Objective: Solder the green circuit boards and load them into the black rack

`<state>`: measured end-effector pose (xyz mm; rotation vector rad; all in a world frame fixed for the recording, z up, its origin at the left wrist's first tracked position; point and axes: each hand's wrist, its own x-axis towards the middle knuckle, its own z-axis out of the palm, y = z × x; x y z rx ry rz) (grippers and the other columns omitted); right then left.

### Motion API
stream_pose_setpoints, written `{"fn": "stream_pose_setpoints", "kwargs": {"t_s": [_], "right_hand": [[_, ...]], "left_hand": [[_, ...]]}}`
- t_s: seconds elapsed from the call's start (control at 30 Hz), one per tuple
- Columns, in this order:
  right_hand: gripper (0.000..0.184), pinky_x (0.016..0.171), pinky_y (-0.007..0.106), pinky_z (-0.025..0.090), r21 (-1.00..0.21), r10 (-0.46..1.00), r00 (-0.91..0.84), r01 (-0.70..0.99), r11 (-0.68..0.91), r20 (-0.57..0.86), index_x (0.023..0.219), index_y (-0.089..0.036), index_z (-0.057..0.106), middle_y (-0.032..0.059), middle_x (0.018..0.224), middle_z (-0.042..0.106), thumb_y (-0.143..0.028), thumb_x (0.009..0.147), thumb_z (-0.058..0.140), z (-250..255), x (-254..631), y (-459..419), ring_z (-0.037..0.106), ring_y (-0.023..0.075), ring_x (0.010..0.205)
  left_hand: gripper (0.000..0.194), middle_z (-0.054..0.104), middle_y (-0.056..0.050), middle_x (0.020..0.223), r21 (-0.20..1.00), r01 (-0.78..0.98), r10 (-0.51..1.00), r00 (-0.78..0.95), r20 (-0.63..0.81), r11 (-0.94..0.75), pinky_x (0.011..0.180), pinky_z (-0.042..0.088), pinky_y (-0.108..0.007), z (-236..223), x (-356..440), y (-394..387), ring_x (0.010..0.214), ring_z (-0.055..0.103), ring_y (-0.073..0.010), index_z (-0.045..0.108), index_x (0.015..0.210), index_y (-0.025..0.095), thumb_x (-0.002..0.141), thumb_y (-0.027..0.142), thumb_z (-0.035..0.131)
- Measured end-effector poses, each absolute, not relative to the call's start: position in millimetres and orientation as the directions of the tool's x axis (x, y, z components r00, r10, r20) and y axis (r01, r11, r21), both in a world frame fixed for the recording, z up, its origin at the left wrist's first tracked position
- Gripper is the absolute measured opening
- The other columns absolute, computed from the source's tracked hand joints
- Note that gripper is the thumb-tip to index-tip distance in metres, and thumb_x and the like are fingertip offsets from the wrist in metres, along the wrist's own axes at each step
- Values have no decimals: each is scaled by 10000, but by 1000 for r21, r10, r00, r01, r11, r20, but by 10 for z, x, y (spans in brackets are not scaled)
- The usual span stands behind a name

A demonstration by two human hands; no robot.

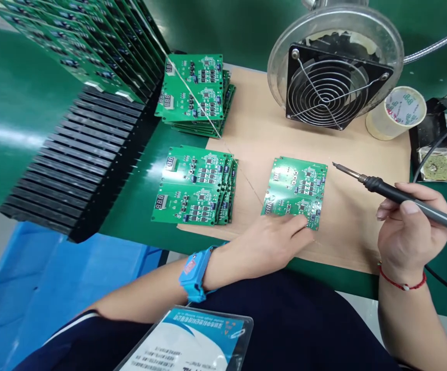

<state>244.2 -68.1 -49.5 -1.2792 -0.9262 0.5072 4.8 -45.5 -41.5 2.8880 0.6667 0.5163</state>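
Observation:
My left hand point(273, 239) is closed over the near edge of a green circuit board point(295, 178), which lies on a brown sheet. Its fingertips are partly hidden. A thin pale wire point(192, 90) slants down from the upper left toward this board's left edge; whether my fingers touch it I cannot tell. In my right hand point(412, 226) is a soldering iron point(393, 193), gripped like a pen. The iron's tip points left, just off the board's upper right corner and apart from it.
Two stacks of circuit boards, a near one point(188, 185) and a far one point(194, 87), stand left. Beyond them a black slotted rack point(72, 149) holds upright boards. A fan point(324, 93), tape roll point(397, 113) and soldering-iron stand point(435, 162) occupy the back right. The iron's cable trails right.

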Motion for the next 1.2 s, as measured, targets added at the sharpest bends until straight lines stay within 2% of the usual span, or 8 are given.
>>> {"fn": "stream_pose_setpoints", "kwargs": {"t_s": [0.17,0.3,0.37,0.43,0.5,0.57,0.77,1.2], "right_hand": [[174,397,239,437,-955,781,549,162,250,298,896,-236,797,-14,683,694,-253,753,699,-488,2437,-687,574,113,475],[161,390,241,438,-951,781,544,160,263,308,876,-227,789,-14,657,681,-253,745,700,-493,2439,-692,562,115,457],[156,380,245,426,-946,781,534,158,283,322,857,-230,785,-12,665,685,-245,734,690,-495,2447,-701,555,118,451],[159,370,250,408,-943,786,522,149,297,330,832,-235,783,-10,673,689,-234,715,674,-498,2458,-711,544,120,443],[167,369,254,390,-947,801,507,134,293,319,807,-240,783,-13,658,680,-227,696,660,-503,2467,-718,524,118,432],[166,377,256,379,-953,820,488,115,279,299,785,-242,785,-15,632,667,-230,681,657,-513,2473,-716,505,115,425],[153,382,252,355,-953,840,452,105,284,300,756,-239,772,-11,644,680,-221,662,652,-565,2482,-687,488,111,428],[163,396,262,323,-957,857,425,105,272,291,756,-224,763,-16,644,666,-221,655,635,-584,2493,-678,481,106,430]], "left_hand": [[192,613,3,782,19,460,451,860,239,-888,480,406,-293,-528,1,-405,627,598,-159,594,996,179,966,36,470],[161,618,-14,810,23,509,494,822,282,-861,489,403,-294,-572,44,-318,644,598,-172,592,995,180,968,64,484],[98,632,-33,860,106,518,525,803,283,-849,530,442,-293,-540,49,-286,692,619,-181,593,1027,172,985,135,512],[108,643,-52,921,269,513,576,772,271,-815,612,499,-286,-483,38,-254,767,637,-182,583,1075,155,997,179,513],[115,639,-53,928,435,503,639,724,259,-747,692,527,-270,-437,19,-217,809,632,-168,572,1047,149,995,138,470],[158,625,-42,880,490,527,693,673,259,-695,705,519,-263,-431,4,-177,789,605,-158,560,942,167,974,81,431],[181,601,-38,802,310,698,760,544,357,-645,668,473,-304,-562,8,-97,723,539,-177,568,854,194,943,94,446],[201,623,-62,847,281,697,748,571,337,-659,708,497,-320,-574,106,-114,771,576,-199,622,903,169,975,108,445]]}}
